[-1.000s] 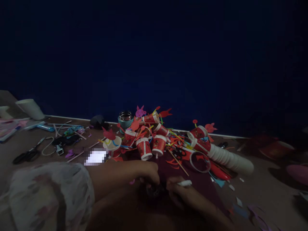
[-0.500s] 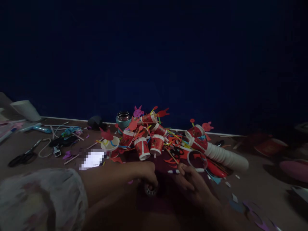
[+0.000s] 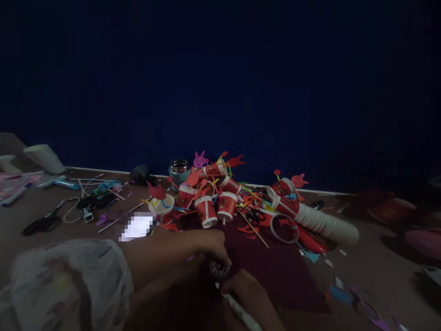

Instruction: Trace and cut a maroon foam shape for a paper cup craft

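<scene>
My left hand (image 3: 216, 244) reaches in from the left with its fingers closed on a small tape roll (image 3: 219, 269), a dark ring with a pale, notched core. The roll is low over a dark red sheet (image 3: 275, 271). Just right of and below it, my right hand (image 3: 250, 292) is closed around a white marker pen (image 3: 244, 315). The pen slants up to the left, its pale end close beneath the roll. Shadow hides some of the fingers.
Red paper cups (image 3: 206, 211) with paper cutouts and straws lie piled ahead, near a teal flask (image 3: 179, 174). A stack of cups (image 3: 325, 223) lies to the right. Black-handled scissors (image 3: 43, 223), a bright blurred rectangle (image 3: 138, 227) and paper scraps lie about.
My right hand has moved down and left with the marker pen, to beside the tape roll. My left hand stays at the roll. The view has shifted slightly.
</scene>
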### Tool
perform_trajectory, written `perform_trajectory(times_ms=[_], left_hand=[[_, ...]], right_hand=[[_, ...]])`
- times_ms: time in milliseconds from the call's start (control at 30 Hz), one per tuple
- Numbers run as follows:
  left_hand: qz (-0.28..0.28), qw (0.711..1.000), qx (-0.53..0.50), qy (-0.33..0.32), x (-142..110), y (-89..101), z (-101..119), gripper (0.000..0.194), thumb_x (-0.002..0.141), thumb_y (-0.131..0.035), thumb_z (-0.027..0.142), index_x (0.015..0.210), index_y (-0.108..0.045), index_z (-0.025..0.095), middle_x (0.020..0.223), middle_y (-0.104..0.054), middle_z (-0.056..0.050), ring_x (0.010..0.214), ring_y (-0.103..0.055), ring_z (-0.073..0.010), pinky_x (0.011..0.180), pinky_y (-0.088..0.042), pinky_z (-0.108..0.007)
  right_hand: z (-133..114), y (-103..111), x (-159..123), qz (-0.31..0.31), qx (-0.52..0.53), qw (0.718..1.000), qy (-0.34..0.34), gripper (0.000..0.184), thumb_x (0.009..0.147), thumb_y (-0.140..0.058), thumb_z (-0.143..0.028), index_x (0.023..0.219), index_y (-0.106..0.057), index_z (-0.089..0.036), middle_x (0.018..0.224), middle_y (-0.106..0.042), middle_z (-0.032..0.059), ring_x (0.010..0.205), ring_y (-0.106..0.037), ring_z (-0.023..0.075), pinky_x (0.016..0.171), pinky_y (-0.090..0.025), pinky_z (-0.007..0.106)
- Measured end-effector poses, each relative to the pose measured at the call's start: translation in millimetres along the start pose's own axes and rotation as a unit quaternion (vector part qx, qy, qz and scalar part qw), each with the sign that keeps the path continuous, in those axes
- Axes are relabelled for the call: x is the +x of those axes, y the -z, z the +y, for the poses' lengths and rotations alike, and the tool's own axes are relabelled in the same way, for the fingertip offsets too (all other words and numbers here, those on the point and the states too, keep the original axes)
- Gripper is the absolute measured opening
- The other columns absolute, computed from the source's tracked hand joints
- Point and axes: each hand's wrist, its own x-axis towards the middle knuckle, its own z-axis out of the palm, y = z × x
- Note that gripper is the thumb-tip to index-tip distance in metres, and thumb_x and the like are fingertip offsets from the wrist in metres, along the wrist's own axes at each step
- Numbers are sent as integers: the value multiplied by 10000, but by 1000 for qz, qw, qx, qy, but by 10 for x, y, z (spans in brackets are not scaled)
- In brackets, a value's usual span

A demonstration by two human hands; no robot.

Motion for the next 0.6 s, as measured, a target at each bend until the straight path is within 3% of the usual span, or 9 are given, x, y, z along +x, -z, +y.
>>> perform_trajectory(times_ms=[67, 100, 300, 600], left_hand=[[2, 1000, -6, -9, -20, 6, -2, 342, 683, -602, 305, 377, -516, 180, 388, -477, 38, 422, -443, -107, 462, -405, -243], [4, 1000, -8, -12, -25, 9, -3, 350, 686, -598, 296, 367, -511, 181, 386, -477, 36, 427, -446, -110, 470, -409, -246], [-22, 1000, -15, -12, -15, 16, -1, 355, 673, -612, 300, 350, -528, 177, 393, -501, 20, 447, -474, -118, 489, -413, -250], [-21, 999, -15, -19, 11, 6, -7, 379, 685, -613, 261, 328, -523, 169, 376, -509, 8, 426, -501, -124, 507, -453, -261]], right_hand=[[-33, -139, 22, 70, -102, 986, 115, 156, 762, -476, -89, 761, -551, -226, 684, -636, -10, 622, -546, 150, 576, -380, 244], [-50, -192, 40, 85, -137, 979, 127, 148, 779, -466, -104, 801, -556, -219, 702, -641, 7, 639, -549, 165, 584, -384, 258], [-147, -312, 167, 111, -248, 952, 142, 206, 807, -376, -62, 789, -531, -197, 674, -625, 36, 628, -545, 189, 555, -379, 284], [-177, -438, 236, 117, -317, 934, 117, 203, 804, -337, -61, 759, -477, -200, 688, -651, 74, 592, -569, 215, 529, -388, 308]])
